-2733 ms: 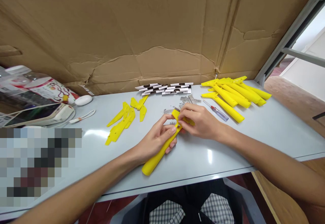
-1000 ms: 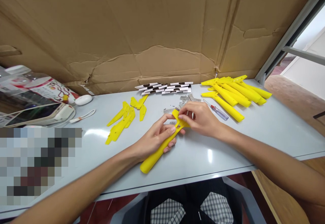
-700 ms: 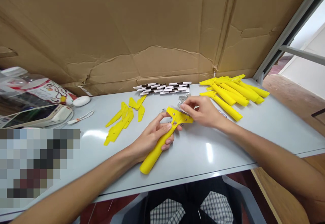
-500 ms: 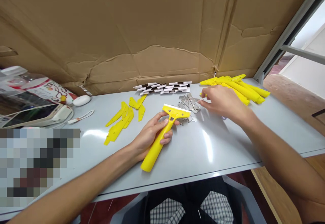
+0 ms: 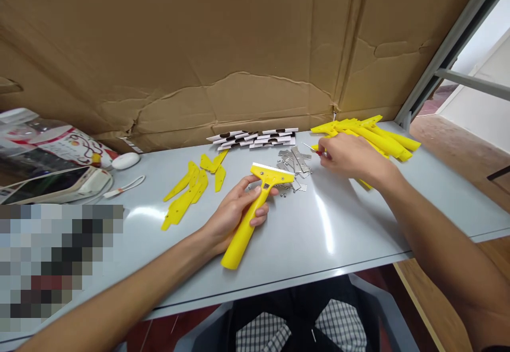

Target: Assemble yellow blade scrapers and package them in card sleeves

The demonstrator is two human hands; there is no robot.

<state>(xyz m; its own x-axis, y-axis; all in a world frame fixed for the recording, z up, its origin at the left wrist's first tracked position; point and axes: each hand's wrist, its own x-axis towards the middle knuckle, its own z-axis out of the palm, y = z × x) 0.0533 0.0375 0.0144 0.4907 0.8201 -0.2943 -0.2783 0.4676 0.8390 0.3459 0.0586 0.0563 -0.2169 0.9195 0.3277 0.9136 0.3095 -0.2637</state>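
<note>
Moved off toward two o'clock since the earlier frame, right hand (image 5: 347, 155) is closed round a red-handled screwdriver (image 5: 319, 152), shank aimed at ten, apart from the yellow blade scraper (image 5: 244, 231), handle wrapped by left hand (image 5: 238, 204), long axis seven to one.

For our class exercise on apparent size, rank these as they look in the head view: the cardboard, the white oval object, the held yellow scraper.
1. Cardboard, by far
2. Yellow scraper, in the left hand
3. White oval object
</note>
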